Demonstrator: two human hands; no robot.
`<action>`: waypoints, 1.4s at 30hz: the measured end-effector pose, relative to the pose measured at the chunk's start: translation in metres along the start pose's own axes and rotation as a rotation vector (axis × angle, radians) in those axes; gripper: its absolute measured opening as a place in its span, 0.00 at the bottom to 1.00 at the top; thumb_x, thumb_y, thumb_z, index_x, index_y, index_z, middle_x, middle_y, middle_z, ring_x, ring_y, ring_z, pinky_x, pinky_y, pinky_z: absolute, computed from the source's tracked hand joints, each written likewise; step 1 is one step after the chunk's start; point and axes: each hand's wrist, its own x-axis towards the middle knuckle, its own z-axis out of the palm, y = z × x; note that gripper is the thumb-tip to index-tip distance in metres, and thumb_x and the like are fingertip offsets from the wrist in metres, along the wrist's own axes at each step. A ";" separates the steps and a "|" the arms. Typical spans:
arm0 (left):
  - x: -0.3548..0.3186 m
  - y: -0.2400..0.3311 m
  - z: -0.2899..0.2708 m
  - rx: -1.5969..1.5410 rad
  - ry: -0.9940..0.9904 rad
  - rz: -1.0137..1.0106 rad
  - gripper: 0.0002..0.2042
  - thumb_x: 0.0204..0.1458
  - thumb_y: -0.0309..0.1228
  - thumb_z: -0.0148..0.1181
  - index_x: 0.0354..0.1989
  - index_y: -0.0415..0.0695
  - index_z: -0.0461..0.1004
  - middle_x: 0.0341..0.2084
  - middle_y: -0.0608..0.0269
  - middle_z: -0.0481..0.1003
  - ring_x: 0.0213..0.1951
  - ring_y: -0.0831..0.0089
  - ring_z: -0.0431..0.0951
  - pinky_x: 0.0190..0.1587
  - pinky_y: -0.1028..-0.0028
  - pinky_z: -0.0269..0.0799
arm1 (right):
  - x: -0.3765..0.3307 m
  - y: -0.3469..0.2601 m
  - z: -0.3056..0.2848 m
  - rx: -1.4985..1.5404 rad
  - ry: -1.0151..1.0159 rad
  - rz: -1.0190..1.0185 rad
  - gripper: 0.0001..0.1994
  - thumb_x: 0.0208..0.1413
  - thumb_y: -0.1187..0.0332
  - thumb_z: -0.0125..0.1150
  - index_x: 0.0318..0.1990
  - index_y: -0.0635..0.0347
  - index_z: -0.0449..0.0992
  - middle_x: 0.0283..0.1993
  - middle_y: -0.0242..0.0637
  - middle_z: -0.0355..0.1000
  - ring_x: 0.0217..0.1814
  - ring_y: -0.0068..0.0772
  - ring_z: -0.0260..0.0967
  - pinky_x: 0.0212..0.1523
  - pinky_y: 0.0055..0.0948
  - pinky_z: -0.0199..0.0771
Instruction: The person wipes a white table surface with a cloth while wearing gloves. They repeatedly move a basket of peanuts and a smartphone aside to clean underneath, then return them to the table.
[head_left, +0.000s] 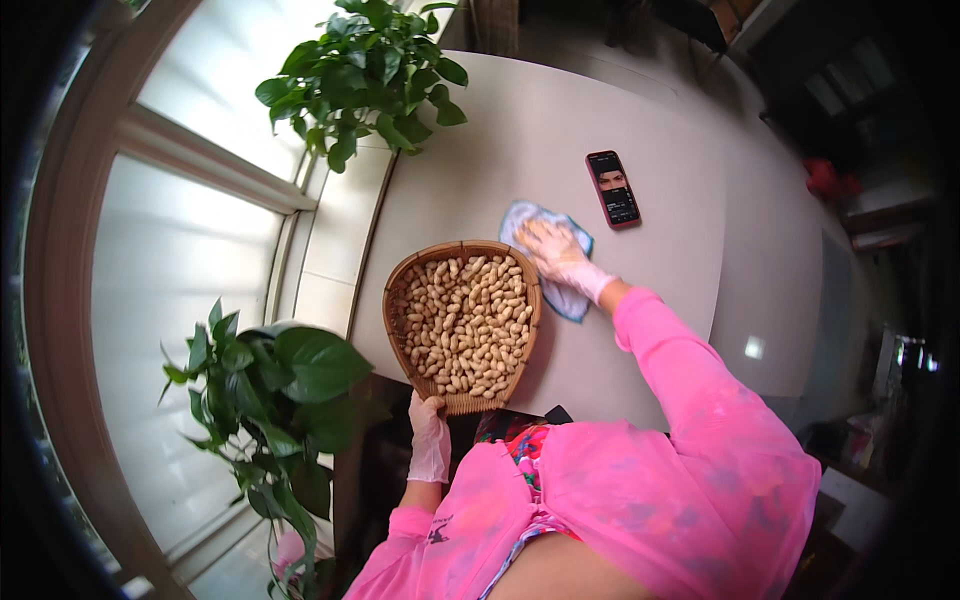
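A woven bamboo basket [459,404] full of unshelled peanuts [465,320] is at the near left of the table. My left hand [429,432], in a thin translucent glove, grips its near edge, with the thumb over the rim. Just right of the basket, my gloved right hand [552,250] lies flat with fingers stretched out on a light blue and white cloth [568,298]. The cloth is spread on the tabletop under the palm, partly hidden by the hand and slightly blurred.
A phone [613,190] with its screen lit lies on the pale table [480,130], beyond my right hand. One leafy green plant [365,80] stands at the far left, another [270,400] at the near left. A window [190,230] runs along the left side.
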 end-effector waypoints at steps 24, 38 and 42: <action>0.009 -0.014 -0.035 -0.067 -0.065 -0.017 0.30 0.35 0.12 0.43 0.54 0.35 0.65 0.45 0.56 0.74 0.41 0.62 0.79 0.39 0.73 0.80 | 0.020 -0.009 0.051 0.144 0.095 -0.253 0.28 0.55 0.67 0.52 0.66 0.55 0.61 0.68 0.47 0.57 0.71 0.51 0.51 0.68 0.46 0.50; 0.115 -0.001 0.067 -0.042 -0.532 0.078 0.34 0.34 0.12 0.41 0.58 0.41 0.62 0.50 0.55 0.70 0.48 0.57 0.75 0.42 0.63 0.80 | -0.349 -0.207 0.214 0.117 0.098 0.434 0.29 0.61 0.61 0.48 0.70 0.45 0.54 0.73 0.38 0.49 0.75 0.45 0.45 0.70 0.50 0.45; 0.136 0.002 0.141 -0.037 -0.491 0.098 0.26 0.36 0.13 0.44 0.49 0.40 0.68 0.40 0.58 0.74 0.38 0.61 0.78 0.35 0.66 0.79 | -0.352 -0.198 0.209 0.155 0.071 0.422 0.29 0.60 0.61 0.50 0.70 0.46 0.56 0.72 0.40 0.51 0.74 0.47 0.47 0.70 0.50 0.46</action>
